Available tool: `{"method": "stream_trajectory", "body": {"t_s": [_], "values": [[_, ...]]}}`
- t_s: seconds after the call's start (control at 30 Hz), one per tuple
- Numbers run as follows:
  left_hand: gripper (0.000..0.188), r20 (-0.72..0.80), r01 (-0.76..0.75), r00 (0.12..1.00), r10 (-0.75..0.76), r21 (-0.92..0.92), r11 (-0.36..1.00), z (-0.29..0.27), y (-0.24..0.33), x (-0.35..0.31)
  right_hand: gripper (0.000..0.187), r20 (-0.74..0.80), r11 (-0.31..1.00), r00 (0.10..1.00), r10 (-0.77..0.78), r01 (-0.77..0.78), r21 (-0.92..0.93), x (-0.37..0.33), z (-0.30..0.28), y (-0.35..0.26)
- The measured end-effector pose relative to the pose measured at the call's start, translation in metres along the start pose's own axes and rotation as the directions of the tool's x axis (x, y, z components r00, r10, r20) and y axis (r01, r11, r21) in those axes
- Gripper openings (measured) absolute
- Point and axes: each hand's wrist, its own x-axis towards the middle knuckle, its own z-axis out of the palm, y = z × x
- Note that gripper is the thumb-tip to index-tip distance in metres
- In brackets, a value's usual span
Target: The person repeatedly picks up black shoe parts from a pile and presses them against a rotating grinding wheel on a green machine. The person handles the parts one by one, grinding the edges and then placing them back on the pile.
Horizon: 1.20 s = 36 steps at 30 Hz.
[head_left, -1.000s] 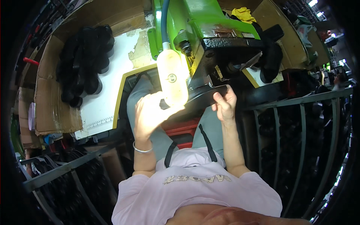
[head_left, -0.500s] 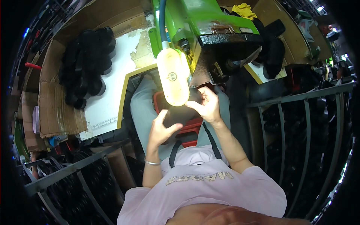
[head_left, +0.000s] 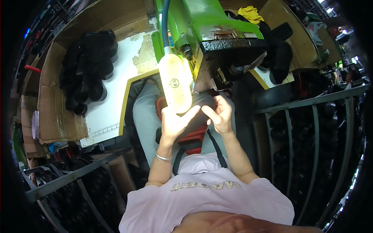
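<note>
Beneath the oval lamp (head_left: 175,83), a dark, smooth, curved piece (head_left: 203,100) lies between my two hands; its exact kind does not show. My left hand (head_left: 175,123), with a bracelet on the wrist, grips its near left part, thumb pointing right and fingers partly behind the lamp. At its right side, my right hand (head_left: 221,115) is curled with the thumb against the piece. Both thumb tips are close together. Just beyond is the dark working head (head_left: 229,58) of a green machine (head_left: 210,19). The lamp hides part of the piece.
Several black rounded pieces (head_left: 91,66) are piled on the white tabletop (head_left: 112,91) at left, inside cardboard walls (head_left: 58,105). More black pieces (head_left: 279,54) and a yellow cloth (head_left: 250,14) sit at right. Metal racks (head_left: 314,116) flank me; a red stool (head_left: 194,138) shows below.
My left hand has moved up and right, closing in on the piece. My right thumb has shifted toward the left thumb. The piece has tilted, showing more of its flat face.
</note>
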Motion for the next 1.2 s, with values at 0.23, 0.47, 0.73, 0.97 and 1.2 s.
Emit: {"method": "stream_trajectory", "body": {"t_s": [0.23, 0.47, 0.73, 0.97, 1.2], "values": [[0.013, -0.108, 0.006, 0.993, -0.042, -0.313, 0.950, 0.011, -0.025, -0.016, 0.024, 0.069, 0.985, 0.985, -0.157, 0.161, -0.065, 0.007, 0.008, 0.008], [0.012, -0.107, -0.077, 0.993, 0.058, -0.190, 0.979, 0.048, -0.034, -0.002, 0.056, 0.244, 0.950, 0.918, 0.312, -0.296, -0.100, -0.056, -0.036, 0.073], [0.025, -0.010, 0.086, 0.995, -0.104, -0.487, 0.869, 0.045, -0.026, -0.017, 0.056, 0.015, 0.727, 0.912, 0.410, -0.336, 0.598, -0.100, -0.111, 0.074], [0.031, -0.089, -0.075, 0.995, 0.051, -0.289, 0.954, 0.035, -0.030, -0.007, 0.038, -0.357, 0.961, 0.917, 0.178, -0.084, 0.262, -0.034, -0.116, -0.016], [0.030, -0.005, -0.008, 1.000, 0.007, -0.341, 0.940, 0.007, -0.019, -0.007, 0.042, -0.226, 0.998, 0.974, 0.034, -0.023, 0.050, 0.012, -0.104, -0.063]]}}
